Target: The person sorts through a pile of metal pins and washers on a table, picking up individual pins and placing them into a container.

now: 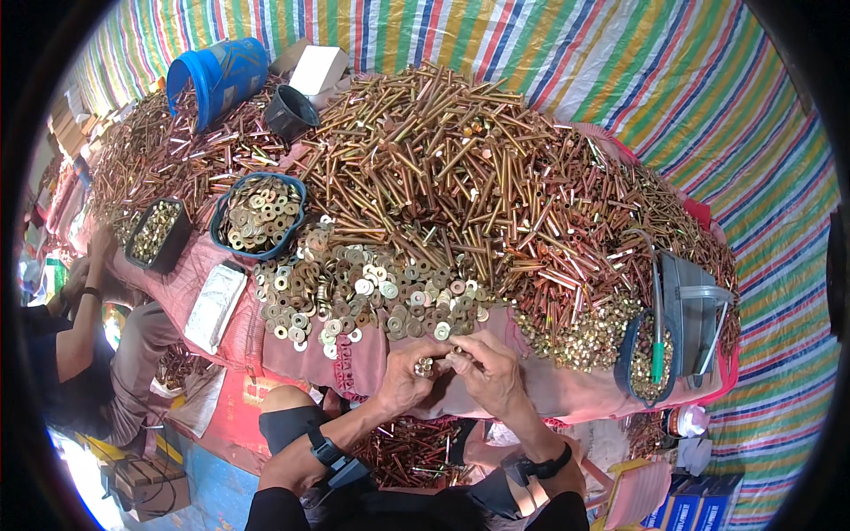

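Note:
My left hand [409, 379] is closed round a small bunch of gold-coloured bolts [424, 365], seen end-on above the fist. Close beside it, my right hand [489, 372] has its thumb and fingers pinched together near the tip of the left thumb. Whatever small piece sits in that pinch is too hidden to name. Just beyond both hands spreads a pile of flat round washers [390, 292]. A heap of small gold nuts [580, 341] lies to the right, and behind rises a large mound of long gold-coloured bolts [425, 159].
A blue tub of washers [295, 232] and a dark tub of nuts [181, 252] stand left. At right are a nut-filled container [627, 358] and a grey metal holder [682, 292]. A blue bucket [208, 88] lies tipped behind. Another person's arm [84, 323] works at far left.

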Available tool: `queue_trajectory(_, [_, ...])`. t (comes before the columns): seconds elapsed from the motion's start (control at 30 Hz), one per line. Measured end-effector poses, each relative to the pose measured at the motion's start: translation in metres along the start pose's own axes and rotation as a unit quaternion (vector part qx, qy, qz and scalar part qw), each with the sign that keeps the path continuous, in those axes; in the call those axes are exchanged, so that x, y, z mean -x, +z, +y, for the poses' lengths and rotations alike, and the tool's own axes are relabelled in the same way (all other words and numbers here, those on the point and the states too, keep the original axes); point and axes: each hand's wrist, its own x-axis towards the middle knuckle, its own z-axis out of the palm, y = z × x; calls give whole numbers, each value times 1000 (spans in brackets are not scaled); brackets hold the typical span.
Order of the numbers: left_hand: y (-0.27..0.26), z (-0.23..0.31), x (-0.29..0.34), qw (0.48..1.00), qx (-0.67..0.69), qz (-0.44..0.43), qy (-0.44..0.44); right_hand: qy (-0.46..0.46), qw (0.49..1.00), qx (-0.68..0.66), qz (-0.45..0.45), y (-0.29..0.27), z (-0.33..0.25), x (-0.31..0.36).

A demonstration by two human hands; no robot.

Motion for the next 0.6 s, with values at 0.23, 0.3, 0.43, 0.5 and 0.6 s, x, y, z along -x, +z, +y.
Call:
queue_trajectory(0.23, [-2, 4, -1, 1000, -2, -17, -6, 68, 996, -61, 19, 2, -4, 5])
queue_trajectory(0.3, [-2, 4, 0, 1000, 2, -18, -3, 44, 998, -39, 21, 0, -4, 5])
queue_trajectory(0.43, [0, 0, 0, 999, 34, -10, 7, -15, 1000, -11, 16, -3, -2, 2])
queue_trajectory(0.5, [1, -2, 0, 999, 31, -5, 15, -9, 999, -31, 8, -3, -1, 1])
queue_trajectory(0.6, [1, -4, 1, 1000, 2, -9, 13, -12, 999, -33, 15, 0, 1, 2])
